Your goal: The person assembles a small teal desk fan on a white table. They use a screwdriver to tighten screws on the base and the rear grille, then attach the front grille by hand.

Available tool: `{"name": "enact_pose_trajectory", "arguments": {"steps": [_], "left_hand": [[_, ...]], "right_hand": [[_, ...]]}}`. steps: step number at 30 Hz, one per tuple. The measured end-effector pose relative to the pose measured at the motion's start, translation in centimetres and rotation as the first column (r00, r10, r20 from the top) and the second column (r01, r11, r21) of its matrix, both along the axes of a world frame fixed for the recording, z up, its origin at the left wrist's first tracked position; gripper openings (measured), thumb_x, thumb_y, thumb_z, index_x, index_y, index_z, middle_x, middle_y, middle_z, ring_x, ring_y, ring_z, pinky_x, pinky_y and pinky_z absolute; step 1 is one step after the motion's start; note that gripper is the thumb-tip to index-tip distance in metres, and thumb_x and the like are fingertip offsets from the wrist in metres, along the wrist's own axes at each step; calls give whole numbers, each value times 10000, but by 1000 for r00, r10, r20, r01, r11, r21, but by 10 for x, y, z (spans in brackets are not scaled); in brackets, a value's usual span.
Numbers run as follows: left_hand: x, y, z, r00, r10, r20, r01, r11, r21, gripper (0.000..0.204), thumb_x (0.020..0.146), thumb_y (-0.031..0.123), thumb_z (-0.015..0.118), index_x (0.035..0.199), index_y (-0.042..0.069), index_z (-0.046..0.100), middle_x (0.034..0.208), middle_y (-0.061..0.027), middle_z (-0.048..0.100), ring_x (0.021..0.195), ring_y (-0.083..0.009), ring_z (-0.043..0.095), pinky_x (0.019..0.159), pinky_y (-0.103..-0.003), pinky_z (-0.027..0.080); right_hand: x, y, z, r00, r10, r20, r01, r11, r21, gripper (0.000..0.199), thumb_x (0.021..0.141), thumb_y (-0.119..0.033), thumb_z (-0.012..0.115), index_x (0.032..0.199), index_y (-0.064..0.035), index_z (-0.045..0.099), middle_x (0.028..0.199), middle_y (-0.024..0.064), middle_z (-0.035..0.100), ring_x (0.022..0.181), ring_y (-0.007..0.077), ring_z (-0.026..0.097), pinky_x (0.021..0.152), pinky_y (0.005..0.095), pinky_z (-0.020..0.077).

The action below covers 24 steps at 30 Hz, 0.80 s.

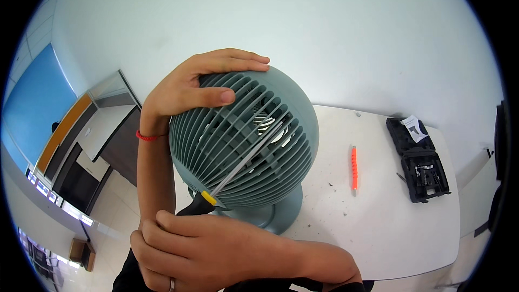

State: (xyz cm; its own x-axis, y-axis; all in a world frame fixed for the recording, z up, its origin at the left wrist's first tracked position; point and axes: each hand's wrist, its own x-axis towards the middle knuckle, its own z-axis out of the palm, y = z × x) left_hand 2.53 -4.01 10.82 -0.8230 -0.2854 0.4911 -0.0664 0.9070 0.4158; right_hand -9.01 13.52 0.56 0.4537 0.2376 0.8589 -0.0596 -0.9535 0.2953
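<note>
A grey-green desk fan [254,184] with a round slatted grille stands on the white table, on its round base. My left hand [200,81] is spread over the top of its housing, fingers stretched out and thumb lying on the slats. Below the grille, my right hand [184,243] is wrapped round the black handle of a screwdriver [243,163] with a yellow collar. Its long metal shaft slants up to the right across the grille. Whether the tip passes between the slats, I cannot tell. Pale parts show behind the slats.
On the white table [373,238], an orange flexible shaft [354,167] lies right of the fan. Farther right is an opened black tool case [424,176] holding small bits, with a paper leaflet [414,128]. Small dark crumbs lie near the base. A desk partition [65,124] stands at left.
</note>
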Motion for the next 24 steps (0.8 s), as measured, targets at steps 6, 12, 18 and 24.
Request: {"name": "enact_pose_trajectory", "arguments": {"steps": [6, 12, 18, 24], "left_hand": [[-4, 2, 2, 1000, -11, 3, 11, 1000, -6, 552, 790, 385, 729, 1243, 69, 724, 1321, -194, 647, 1260, -346, 594, 1090, -452, 436], [-2, -1, -1, 1000, 5, 3, -5, 1000, -1, 563, 784, 387, 729, 1249, 69, 721, 1321, -193, 646, 1262, -347, 593, 1095, -451, 432], [-2, 2, 1, 998, 58, 11, -58, 998, 2, 663, 763, 529, 713, 1229, 57, 728, 1331, -215, 632, 1267, -374, 584, 1093, -492, 426], [-3, 0, -1, 1000, 7, 0, -7, 1000, 10, 562, 780, 383, 734, 1248, 72, 722, 1317, -186, 648, 1262, -342, 592, 1094, -441, 433]], "right_hand": [[-18, 2, 10, 987, -149, -61, 144, 986, -78, 312, 940, -191, 587, 1119, 47, 679, 1148, 142, 624, 1055, 272, 614, 934, 342, 482], [-10, 12, 9, 998, -66, -8, 67, 991, 115, 275, 935, -171, 587, 1105, 13, 701, 1182, 142, 610, 1080, 259, 599, 921, 337, 480], [-6, -2, 6, 995, -92, -40, 92, 996, -4, 224, 941, -203, 588, 931, 17, 629, 1095, 101, 588, 939, 213, 614, 828, 319, 497], [-21, 6, 11, 987, -152, 46, 153, 988, -23, 234, 899, -155, 626, 966, 55, 705, 1119, 124, 601, 1036, 251, 620, 863, 336, 501]]}}
